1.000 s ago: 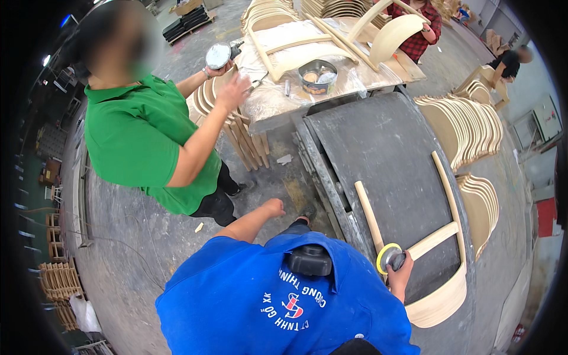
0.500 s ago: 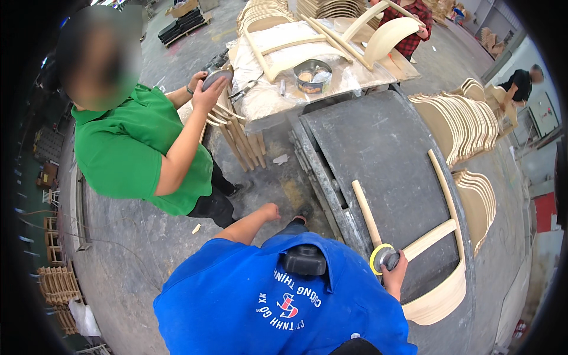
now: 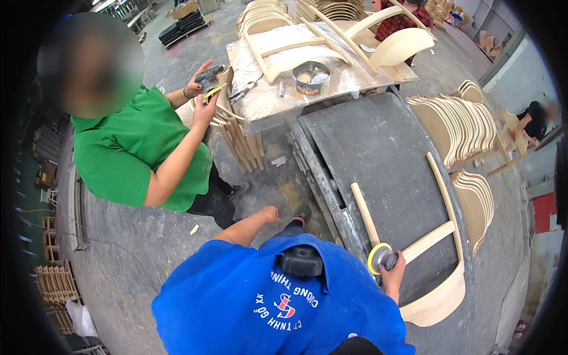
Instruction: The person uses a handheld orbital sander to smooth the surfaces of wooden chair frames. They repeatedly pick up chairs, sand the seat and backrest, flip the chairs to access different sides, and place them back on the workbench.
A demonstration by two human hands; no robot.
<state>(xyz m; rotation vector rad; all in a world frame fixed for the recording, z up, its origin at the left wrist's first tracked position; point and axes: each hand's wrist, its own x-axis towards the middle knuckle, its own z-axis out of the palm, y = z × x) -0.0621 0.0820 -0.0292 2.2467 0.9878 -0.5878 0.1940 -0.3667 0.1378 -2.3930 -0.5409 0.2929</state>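
A hand-held sander [image 3: 389, 258] with a dark body and a yellow-edged round pad sits at the lower end of one leg of a pale wooden chair frame [image 3: 428, 241], near the joint where the crossbar meets it; whether the pad touches the wood cannot be told from this angle. The person's right hand [image 3: 391, 278] is clamped on the sander's body, fingers wrapped around its far side. The frame lies flat on a dark grey worktable [image 3: 367, 139], its two legs pointing away from the person and its broad curved end nearest them. The left hand [image 3: 270, 215] hangs in front of the person's blue shirt [image 3: 236, 290], apart from the worktable and over the grey floor [image 3: 127, 260]; it is too small in view to tell whether its fingers are together or apart. Just beyond the worktable's right edge stand two stacks of curved wooden pieces, a larger far stack [image 3: 455, 127] and a smaller near stack [image 3: 475, 207]. To the left, a co-worker in a green shirt [image 3: 121, 160] holds a second sander [image 3: 208, 75] in both hands. Past the worktable, a sheet-covered table [image 3: 258, 109] bears more pale frames and a round dark tin [image 3: 310, 89] with small items inside. Behind it is a person in a red checked shirt [image 3: 397, 25], and farther right another in dark clothing [image 3: 537, 121].
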